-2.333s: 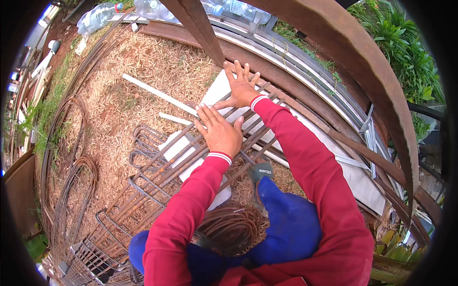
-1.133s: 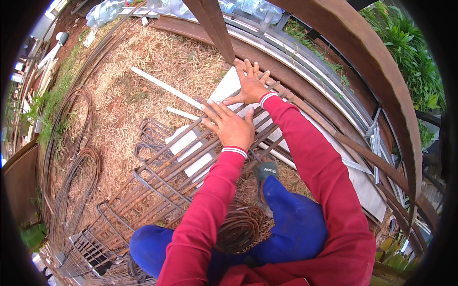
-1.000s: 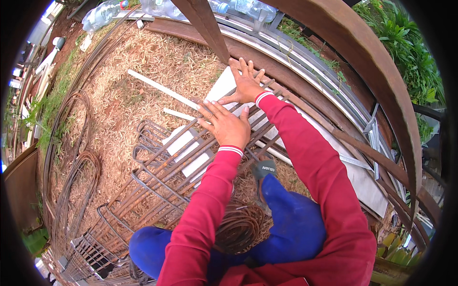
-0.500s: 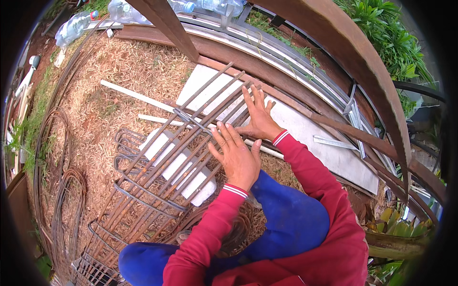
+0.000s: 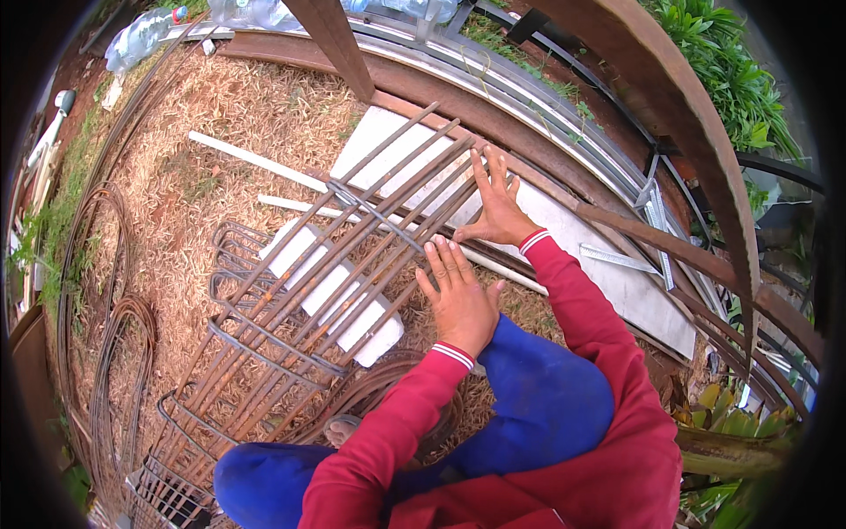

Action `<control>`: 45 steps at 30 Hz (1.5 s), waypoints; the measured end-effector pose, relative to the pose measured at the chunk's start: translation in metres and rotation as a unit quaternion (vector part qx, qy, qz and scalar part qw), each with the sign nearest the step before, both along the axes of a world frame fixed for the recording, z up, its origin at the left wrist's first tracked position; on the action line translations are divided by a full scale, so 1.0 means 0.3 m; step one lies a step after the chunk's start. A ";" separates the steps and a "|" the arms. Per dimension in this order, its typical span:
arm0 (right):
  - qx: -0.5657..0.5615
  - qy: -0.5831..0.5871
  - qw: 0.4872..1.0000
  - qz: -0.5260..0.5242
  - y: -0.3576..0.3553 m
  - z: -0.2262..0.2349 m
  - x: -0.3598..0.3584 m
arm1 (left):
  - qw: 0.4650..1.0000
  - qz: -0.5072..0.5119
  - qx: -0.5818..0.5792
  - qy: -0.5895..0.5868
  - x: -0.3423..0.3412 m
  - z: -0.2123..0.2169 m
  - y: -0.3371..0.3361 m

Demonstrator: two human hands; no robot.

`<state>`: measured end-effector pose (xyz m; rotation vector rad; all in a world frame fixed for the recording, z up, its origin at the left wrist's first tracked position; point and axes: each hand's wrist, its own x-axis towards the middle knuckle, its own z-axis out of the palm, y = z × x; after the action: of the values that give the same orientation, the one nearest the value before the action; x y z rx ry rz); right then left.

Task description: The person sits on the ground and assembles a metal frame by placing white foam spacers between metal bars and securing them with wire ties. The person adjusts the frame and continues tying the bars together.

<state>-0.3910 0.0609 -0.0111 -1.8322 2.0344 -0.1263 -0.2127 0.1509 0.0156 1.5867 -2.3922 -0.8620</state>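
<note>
Several long rusty steel bars [image 5: 291,304] run side by side from the lower left toward the upper middle. A bent steel stirrup [image 5: 377,214] lies across them near their far ends. My left hand [image 5: 465,304] is open, its fingers stretched out beside the stirrup's near end and the nearest bar. Beyond it, my right hand [image 5: 498,210] is open with fingers spread, alongside the bars' far ends. Neither hand grips anything, though whether the fingertips touch the steel I cannot tell. Other stirrups [image 5: 256,348] ring the bars farther down.
A white block [image 5: 370,326] lies under the bars, near a pale board [image 5: 608,282]. Loops of thin rod [image 5: 110,353] lie on the straw-covered ground at left. Rusty metal beams [image 5: 670,88] arch overhead at right. Plastic bottles [image 5: 145,40] lie at the back left.
Both hands have moved slightly right, and the left hand has come off the stirrup's near end. The stirrup now lies more flatly across the bars, its near end lower and farther right.
</note>
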 end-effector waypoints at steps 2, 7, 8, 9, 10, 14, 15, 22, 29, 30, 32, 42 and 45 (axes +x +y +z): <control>-0.008 0.018 1.000 0.021 0.010 -0.004 -0.009 | 1.000 0.002 -0.008 -0.008 -0.001 -0.007 0.003; -0.018 0.010 0.999 0.027 0.019 -0.020 -0.021 | 1.000 0.004 -0.018 -0.023 -0.006 -0.026 -0.005; -0.017 0.009 0.999 0.026 0.018 -0.023 -0.021 | 1.000 0.005 -0.018 -0.024 -0.008 -0.028 -0.005; -0.015 0.014 0.999 0.028 0.015 -0.025 -0.020 | 1.000 0.004 -0.012 -0.025 -0.010 -0.028 -0.005; -0.014 0.019 0.999 0.030 0.013 -0.027 -0.019 | 0.999 0.005 -0.018 -0.028 -0.012 -0.029 -0.006; -0.001 0.030 0.999 0.028 0.008 -0.020 -0.012 | 0.998 0.011 -0.022 -0.055 -0.013 -0.023 0.000; -0.010 0.023 0.999 0.031 0.008 -0.017 -0.010 | 0.998 0.015 -0.024 -0.065 -0.012 -0.021 0.002; -0.011 0.015 1.000 0.024 0.007 0.001 0.001 | 0.999 0.024 -0.007 -0.029 0.004 -0.018 0.005; -0.028 0.037 0.997 0.055 0.000 -0.009 -0.011 | 0.998 0.055 -0.013 -0.042 -0.025 -0.033 0.016; -0.022 0.033 0.998 0.054 -0.001 -0.012 -0.014 | 0.997 0.060 -0.010 -0.053 -0.032 -0.034 0.020; -0.016 0.030 0.998 0.055 -0.004 -0.019 -0.017 | 0.995 0.081 -0.008 -0.052 -0.049 -0.034 0.025; 0.003 0.038 0.998 0.058 -0.013 -0.023 -0.016 | 0.991 0.119 0.008 -0.062 -0.091 -0.034 0.025; 0.021 0.044 0.997 0.059 -0.015 -0.017 -0.014 | 0.991 0.120 0.015 -0.050 -0.091 -0.038 0.026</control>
<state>-0.3954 0.0566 -0.0161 -1.9579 1.9645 0.0317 -0.2398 0.1586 0.0043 1.9226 -2.1984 -0.7921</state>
